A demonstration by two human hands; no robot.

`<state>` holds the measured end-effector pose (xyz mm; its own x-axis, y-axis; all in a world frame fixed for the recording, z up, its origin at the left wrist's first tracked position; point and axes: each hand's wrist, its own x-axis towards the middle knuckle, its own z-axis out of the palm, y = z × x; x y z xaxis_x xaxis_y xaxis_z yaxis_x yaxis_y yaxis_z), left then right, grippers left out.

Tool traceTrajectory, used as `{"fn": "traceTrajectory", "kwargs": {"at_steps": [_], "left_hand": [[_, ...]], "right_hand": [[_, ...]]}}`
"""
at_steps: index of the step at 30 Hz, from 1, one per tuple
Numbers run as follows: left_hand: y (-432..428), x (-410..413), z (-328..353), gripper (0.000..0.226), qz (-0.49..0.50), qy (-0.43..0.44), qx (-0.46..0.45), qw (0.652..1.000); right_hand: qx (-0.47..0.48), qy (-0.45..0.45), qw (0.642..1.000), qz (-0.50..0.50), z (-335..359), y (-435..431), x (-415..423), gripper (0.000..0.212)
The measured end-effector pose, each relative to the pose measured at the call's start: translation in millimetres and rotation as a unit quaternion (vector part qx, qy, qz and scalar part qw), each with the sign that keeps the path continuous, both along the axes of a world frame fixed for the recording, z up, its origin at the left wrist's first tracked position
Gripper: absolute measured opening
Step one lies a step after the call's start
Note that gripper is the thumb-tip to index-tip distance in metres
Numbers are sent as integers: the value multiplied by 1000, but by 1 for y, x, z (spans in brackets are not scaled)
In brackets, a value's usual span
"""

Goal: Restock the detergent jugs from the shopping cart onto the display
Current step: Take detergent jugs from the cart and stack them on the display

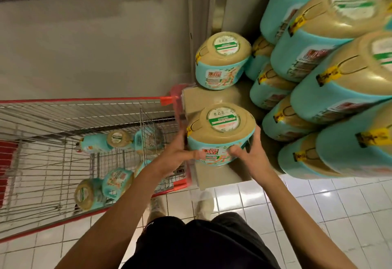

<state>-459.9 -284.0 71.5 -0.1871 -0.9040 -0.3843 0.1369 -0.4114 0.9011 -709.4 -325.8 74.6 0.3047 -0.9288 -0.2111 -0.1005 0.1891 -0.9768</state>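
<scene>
A teal detergent jug with a tan top [220, 129] stands on the beige display platform [214, 175] at its near left corner. My left hand [176, 154] grips its left side and my right hand [250, 152] grips its right front. A second jug [222, 61] stands farther back on the same platform. In the red wire shopping cart [84, 103] to the left, several more jugs lie on their sides, one near the middle [118, 139] and one at the near side [89, 194].
A tall stack of the same jugs [331, 78] fills the right side of the display. A grey wall and a pillar stand behind. White floor tiles [318, 209] lie below, with my feet by the cart's corner.
</scene>
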Motion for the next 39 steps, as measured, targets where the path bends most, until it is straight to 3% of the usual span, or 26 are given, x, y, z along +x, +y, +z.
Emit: {"fn": "traceTrajectory", "kwargs": {"at_steps": [4, 9, 15, 22, 28, 39], "left_hand": [[-12, 0, -1, 97, -32, -45, 1, 998], [-31, -4, -3, 110, -24, -73, -17, 997], [-52, -14, 1, 85, 20, -81, -15, 996], [-76, -29, 6, 80, 55, -95, -38, 993], [-94, -21, 9, 83, 38, -94, -54, 993], [-107, -15, -15, 83, 67, -95, -60, 991]], "right_hand": [[-22, 19, 1000, -6, -9, -2, -9, 119], [-21, 26, 999, -32, -16, -5, -6, 115], [-38, 28, 997, -62, -12, -32, 0, 106], [-36, 35, 995, -85, -10, -63, 7, 64], [-19, 35, 991, -132, -7, -68, 20, 80], [22, 30, 987, -156, -19, -62, 35, 70]]}}
